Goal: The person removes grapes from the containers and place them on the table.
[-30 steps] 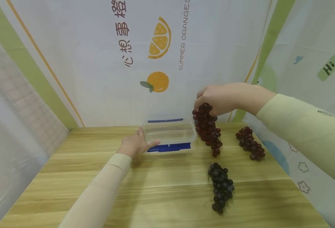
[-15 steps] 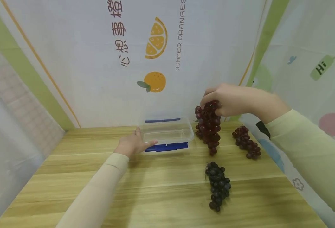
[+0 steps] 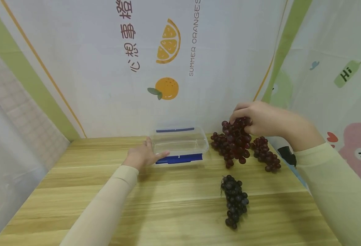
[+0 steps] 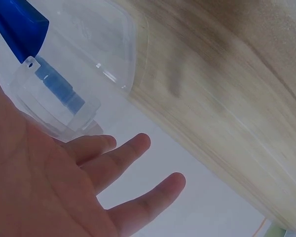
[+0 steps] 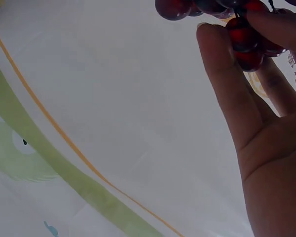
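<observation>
My right hand (image 3: 261, 118) pinches a bunch of red grapes (image 3: 238, 138) by its top, so that it hangs in the air at the back right. In the right wrist view, fingers and thumb close on a few glossy grapes (image 5: 242, 37). Partly behind the hanging bunch, a second bunch of red grapes (image 3: 218, 144) lies on the table. My left hand (image 3: 140, 155) rests against the left end of a clear plastic container (image 3: 180, 146), thumb near its front blue clip flap (image 3: 180, 159). The left wrist view shows its fingers spread beside the container (image 4: 96, 37).
Another bunch of red grapes (image 3: 266, 155) lies near the table's right edge. A bunch of black grapes (image 3: 235, 201) lies closer to the front. The wooden table (image 3: 174, 205) meets a printed white curtain (image 3: 115, 99) at the back; a dark object (image 3: 287, 155) shows beyond its right side.
My right hand has carried the red grapes rightward and slightly down, showing more of the bunch lying behind. The left hand and the container keep their places; the head view has shifted slightly.
</observation>
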`<state>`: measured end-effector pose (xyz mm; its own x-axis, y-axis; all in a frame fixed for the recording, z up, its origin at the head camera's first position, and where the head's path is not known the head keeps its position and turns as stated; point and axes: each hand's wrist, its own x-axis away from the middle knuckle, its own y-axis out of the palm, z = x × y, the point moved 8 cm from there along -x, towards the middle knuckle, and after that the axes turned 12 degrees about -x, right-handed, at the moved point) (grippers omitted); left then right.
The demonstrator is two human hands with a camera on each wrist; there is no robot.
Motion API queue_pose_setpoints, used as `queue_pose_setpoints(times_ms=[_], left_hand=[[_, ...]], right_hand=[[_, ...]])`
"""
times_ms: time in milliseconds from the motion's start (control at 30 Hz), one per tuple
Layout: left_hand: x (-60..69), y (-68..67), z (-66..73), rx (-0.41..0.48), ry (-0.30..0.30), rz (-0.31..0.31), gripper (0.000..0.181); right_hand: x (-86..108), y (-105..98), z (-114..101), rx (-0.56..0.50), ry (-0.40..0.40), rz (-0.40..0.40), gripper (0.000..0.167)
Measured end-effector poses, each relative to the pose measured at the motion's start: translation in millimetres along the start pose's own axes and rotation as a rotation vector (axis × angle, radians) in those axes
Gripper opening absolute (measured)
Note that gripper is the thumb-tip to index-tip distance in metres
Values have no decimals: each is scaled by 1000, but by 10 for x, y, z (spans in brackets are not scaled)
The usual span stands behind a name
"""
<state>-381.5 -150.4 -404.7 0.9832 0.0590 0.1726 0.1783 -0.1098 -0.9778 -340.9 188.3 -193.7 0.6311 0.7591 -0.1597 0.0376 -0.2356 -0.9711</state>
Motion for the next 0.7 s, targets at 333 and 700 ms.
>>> queue_pose_setpoints(times_ms=[333,700], left_hand=[[6,-4,0,12,2,7,131],[28,-16,12,11,3,15,130]], right_hand=[[196,93,42,0,10,13,54],[531,271,294,87,-21,76,56]])
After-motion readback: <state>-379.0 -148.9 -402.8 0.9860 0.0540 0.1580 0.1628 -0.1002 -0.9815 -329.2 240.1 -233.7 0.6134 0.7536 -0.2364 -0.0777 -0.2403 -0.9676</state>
